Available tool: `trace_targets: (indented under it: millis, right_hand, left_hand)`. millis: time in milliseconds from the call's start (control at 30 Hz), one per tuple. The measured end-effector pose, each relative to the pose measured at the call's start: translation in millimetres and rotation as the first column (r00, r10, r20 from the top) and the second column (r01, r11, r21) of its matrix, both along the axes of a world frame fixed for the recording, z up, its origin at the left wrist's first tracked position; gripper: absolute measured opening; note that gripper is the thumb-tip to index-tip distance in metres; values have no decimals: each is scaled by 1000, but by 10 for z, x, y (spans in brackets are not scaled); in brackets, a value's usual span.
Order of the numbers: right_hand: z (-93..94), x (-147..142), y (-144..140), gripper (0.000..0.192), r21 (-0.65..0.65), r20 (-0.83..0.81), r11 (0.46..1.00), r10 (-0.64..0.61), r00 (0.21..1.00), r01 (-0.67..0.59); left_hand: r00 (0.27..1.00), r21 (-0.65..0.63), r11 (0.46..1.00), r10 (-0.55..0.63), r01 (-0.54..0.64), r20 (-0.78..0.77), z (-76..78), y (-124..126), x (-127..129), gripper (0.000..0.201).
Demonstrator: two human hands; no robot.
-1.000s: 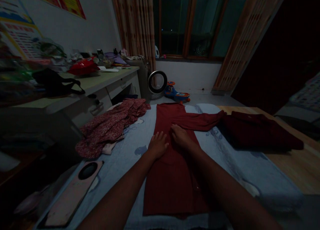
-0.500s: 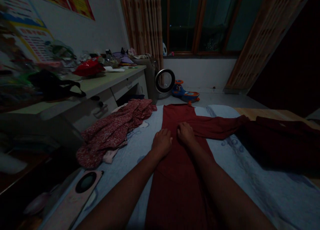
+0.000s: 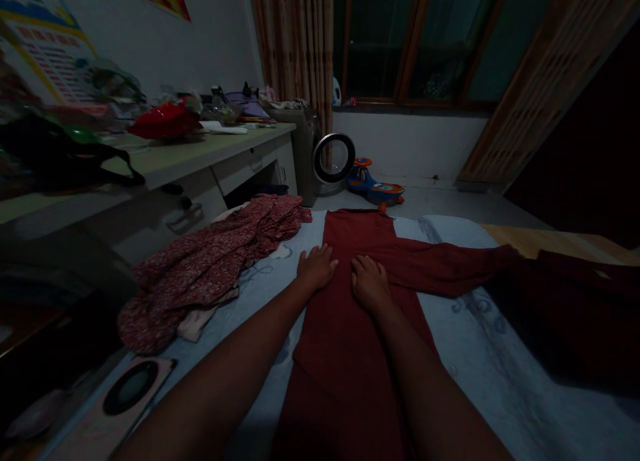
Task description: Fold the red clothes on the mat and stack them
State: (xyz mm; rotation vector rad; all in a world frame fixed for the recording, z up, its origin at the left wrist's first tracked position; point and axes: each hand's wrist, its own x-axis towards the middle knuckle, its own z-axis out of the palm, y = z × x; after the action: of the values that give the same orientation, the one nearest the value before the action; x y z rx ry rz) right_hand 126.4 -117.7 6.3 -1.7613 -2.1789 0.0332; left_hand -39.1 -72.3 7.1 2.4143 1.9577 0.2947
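A dark red long-sleeved garment (image 3: 345, 354) lies lengthwise on the light blue bedding (image 3: 280, 281), with one sleeve (image 3: 445, 264) stretched out to the right. My left hand (image 3: 317, 267) rests on the garment's left edge, palm down, fingers somewhat spread. On the upper middle of the cloth lies my right hand (image 3: 370, 281), its fingers laid forward and slightly bent. Neither hand visibly grips the fabric. The sleeve's end meets a very dark folded cloth (image 3: 575, 314) on the right.
A patterned red garment (image 3: 220, 267) lies bunched along the bed's left side. Nearer to me is a pale phone-like slab (image 3: 110, 407) with a dark round patch. A cluttered desk (image 3: 200, 154) stands left. Beyond the bed are a washing machine door (image 3: 334, 159) and a blue-orange ride-on toy (image 3: 375, 186).
My left hand has shifted left and a little forward, its fingers spreading more. My right hand has stayed near the same spot on the cloth. The camera view has turned slightly.
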Motion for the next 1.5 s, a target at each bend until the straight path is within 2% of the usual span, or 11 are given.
trace_targets:
  millis: [100, 167, 267, 367, 500, 700, 900, 1033, 1167, 1400, 1500]
  right_hand:
    - [19, 13, 13, 43, -11, -44, 1000, -5, 999, 4]
    - [40, 24, 30, 44, 37, -80, 999, -8, 997, 11]
    - [46, 35, 49, 47, 122, -98, 992, 9, 995, 3]
    - [12, 36, 47, 47, 27, -65, 1000, 7, 998, -5]
    - [-25, 30, 34, 48, -83, -25, 996, -12, 1000, 10]
    - [-19, 19, 25, 49, -87, -12, 996, -20, 1000, 19]
    - [2, 18, 5, 49, -82, -24, 996, -29, 999, 27]
    - [49, 13, 0, 49, -107, -31, 994, -31, 999, 27]
    - [66, 9, -2, 49, -114, -38, 993, -37, 999, 33]
    - [37, 11, 0, 48, -107, -34, 994, -41, 999, 38]
    - [27, 4, 5, 48, -104, -31, 994, -48, 998, 45]
  left_hand:
    - [998, 51, 997, 61, -59, -29, 61, 159, 66, 41]
    - [998, 114, 993, 43, -38, -43, 71, 244, 134, 39]
    - [992, 136, 982, -128, 130, -25, 18, 351, 232, 42]
    - [968, 63, 967, -249, 248, 13, -73, 460, 277, 46]
    - [982, 38, 983, -182, 180, 42, -142, 652, 273, 55]
    - [996, 8, 996, -93, 93, -12, -127, 977, 302, 59]
    - [999, -15, 999, -35, 34, -38, -41, 1238, 353, 55]
    - [999, -24, 999, 34, -35, -40, 31, 1412, 370, 52]
    - [990, -21, 990, 138, -138, -35, 31, 1562, 345, 55]
    - [969, 75, 967, 245, -243, -17, -18, 1572, 273, 51]
    - [991, 184, 974, 130, -130, 14, 0, 1494, 299, 46]
